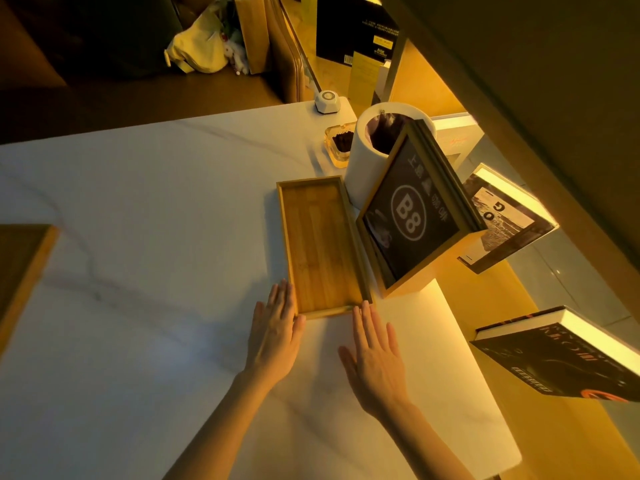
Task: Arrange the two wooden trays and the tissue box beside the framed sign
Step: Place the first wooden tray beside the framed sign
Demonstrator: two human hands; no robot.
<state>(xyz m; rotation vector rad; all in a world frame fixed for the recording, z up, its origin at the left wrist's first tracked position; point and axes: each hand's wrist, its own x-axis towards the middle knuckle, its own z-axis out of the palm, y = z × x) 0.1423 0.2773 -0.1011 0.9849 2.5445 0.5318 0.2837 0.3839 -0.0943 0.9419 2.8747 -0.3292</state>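
Note:
A long, shallow wooden tray (320, 244) lies empty on the white marble table (145, 209), its right side against the framed sign (412, 216) marked "B8". My left hand (277, 332) lies flat with fingers spread, touching the tray's near left corner. My right hand (375, 355) is flat too, fingertips at the near right corner. Neither hand grips anything. A second wooden piece (20, 271) shows at the table's far left edge, cut off by the frame. No tissue box is in view.
Behind the sign stands a white cylindrical bin (360, 161) with a dark liner. A glass ashtray (339, 142) and a small white device (327, 102) sit near the far table edge. Books (561, 358) lean on lit shelves to the right.

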